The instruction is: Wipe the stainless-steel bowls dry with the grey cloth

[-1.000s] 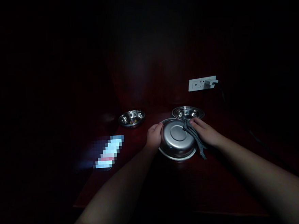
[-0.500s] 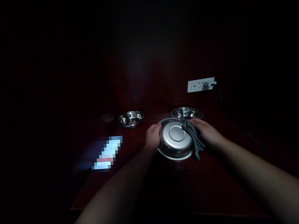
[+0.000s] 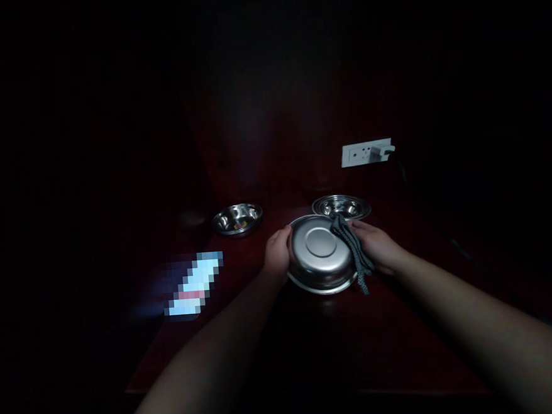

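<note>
A shiny steel bowl (image 3: 320,257) is held bottom side up above the dark red table, its round base facing me. My left hand (image 3: 278,255) grips its left rim, thumb on the outside and the other fingers hidden behind. On the right side, my right hand (image 3: 377,245) is closed round a dark grey cloth (image 3: 353,246), which lies against the bowl's outer wall with one end dangling below. Most of the right fingers are hidden by the cloth and bowl.
A steel bowl (image 3: 238,220) stands at the back left, and stacked steel bowls (image 3: 341,208) at the back right. A lit, pixelated rectangle (image 3: 194,287) lies at left on the table (image 3: 324,349). On the wall is a socket (image 3: 365,153) with a plug and cable.
The view has shifted slightly, so everything sits a little further left. Both hands keep hold of the bowl and cloth, and the cloth's folds on the bowl's side have narrowed slightly.
</note>
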Demonstrator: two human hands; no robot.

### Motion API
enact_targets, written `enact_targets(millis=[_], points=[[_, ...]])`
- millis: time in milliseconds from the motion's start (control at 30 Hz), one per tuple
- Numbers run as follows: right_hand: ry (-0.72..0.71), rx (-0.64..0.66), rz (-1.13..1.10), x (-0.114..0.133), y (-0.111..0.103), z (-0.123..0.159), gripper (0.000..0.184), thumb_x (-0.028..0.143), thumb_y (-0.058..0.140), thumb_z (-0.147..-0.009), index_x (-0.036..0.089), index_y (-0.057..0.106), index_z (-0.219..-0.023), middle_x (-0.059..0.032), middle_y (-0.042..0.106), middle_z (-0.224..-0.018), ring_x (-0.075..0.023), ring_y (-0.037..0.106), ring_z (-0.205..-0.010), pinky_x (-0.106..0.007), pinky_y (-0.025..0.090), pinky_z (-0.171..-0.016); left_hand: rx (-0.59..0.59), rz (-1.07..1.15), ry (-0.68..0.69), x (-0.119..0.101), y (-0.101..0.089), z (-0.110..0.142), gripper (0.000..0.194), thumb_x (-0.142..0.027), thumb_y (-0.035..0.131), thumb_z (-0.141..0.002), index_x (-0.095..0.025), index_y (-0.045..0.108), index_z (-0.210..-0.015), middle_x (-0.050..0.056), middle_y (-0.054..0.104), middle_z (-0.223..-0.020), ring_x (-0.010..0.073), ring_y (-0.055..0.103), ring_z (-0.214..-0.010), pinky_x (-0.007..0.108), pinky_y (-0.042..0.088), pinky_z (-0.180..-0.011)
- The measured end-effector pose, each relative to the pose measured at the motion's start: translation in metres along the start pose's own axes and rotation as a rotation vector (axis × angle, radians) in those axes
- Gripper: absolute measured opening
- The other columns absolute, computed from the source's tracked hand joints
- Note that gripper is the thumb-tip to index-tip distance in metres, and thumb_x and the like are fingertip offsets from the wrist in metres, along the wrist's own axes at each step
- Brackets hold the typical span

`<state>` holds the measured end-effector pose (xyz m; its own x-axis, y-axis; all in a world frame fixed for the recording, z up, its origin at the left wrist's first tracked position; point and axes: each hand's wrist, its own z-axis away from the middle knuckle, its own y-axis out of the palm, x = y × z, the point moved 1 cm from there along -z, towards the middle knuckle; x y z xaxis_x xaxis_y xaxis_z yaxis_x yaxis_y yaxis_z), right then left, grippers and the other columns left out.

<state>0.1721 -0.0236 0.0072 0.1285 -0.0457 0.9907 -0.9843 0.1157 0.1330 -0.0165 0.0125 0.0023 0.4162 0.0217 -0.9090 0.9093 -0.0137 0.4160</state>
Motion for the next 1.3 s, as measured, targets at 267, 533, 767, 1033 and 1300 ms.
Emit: enact_targets(millis=[267,533,767,1033,1300], points=[[-0.015,-0.019,-0.058,-0.005,0.007,0.001,0.017,0.036,0.060,-0.072,0.021,0.065,-0.079,-0.0038,0.071,-0.077,-0.0193,0.065,-0.072,-0.029,0.051,-0.066,0.019,0.015,0.043,0.001,0.002,0.004,0.026,-0.039,0.066,-0.066,-0.013,0.065,-0.070,0.001,0.065,-0.066,0.0132,0.057,-0.065,0.026,0.042,-0.066],[-0.090,-0.164,-0.151,-0.002,0.004,0.000,0.016,0.035,0.064,-0.069,0.021,0.063,-0.076,-0.0042,0.071,-0.076,-0.0214,0.066,-0.072,-0.032,0.052,-0.066,0.097,0.207,-0.086,0.007,0.001,0.002,0.034,-0.039,0.068,-0.067,-0.011,0.066,-0.086,0.009,0.069,-0.083,0.0198,0.064,-0.078,0.032,0.046,-0.077],[-0.191,-0.236,0.020,-0.004,-0.005,-0.007,0.028,0.046,0.058,-0.074,0.019,0.061,-0.080,-0.0048,0.068,-0.077,-0.0198,0.062,-0.071,-0.031,0.049,-0.067,0.118,0.075,-0.003,0.007,0.004,0.009,0.034,-0.042,0.062,-0.073,-0.015,0.064,-0.094,0.006,0.068,-0.089,0.0187,0.062,-0.082,0.030,0.046,-0.074],[-0.153,-0.180,0.091,-0.017,0.002,-0.009,0.032,0.053,0.054,-0.076,0.023,0.056,-0.087,-0.0015,0.065,-0.081,-0.0180,0.061,-0.073,-0.031,0.047,-0.069,0.020,-0.147,0.164,-0.004,0.001,0.010,0.028,-0.042,0.056,-0.076,-0.014,0.061,-0.078,0.001,0.061,-0.073,0.0135,0.055,-0.069,0.025,0.042,-0.066],[-0.278,-0.236,0.314,-0.012,-0.004,-0.006,0.045,0.063,0.038,-0.081,0.026,0.050,-0.103,-0.0028,0.063,-0.097,-0.0216,0.058,-0.094,-0.035,0.044,-0.087,-0.009,-0.287,0.288,-0.005,0.005,0.014,0.031,-0.045,0.049,-0.081,-0.016,0.054,-0.075,-0.001,0.054,-0.066,0.0116,0.049,-0.061,0.025,0.040,-0.060]])
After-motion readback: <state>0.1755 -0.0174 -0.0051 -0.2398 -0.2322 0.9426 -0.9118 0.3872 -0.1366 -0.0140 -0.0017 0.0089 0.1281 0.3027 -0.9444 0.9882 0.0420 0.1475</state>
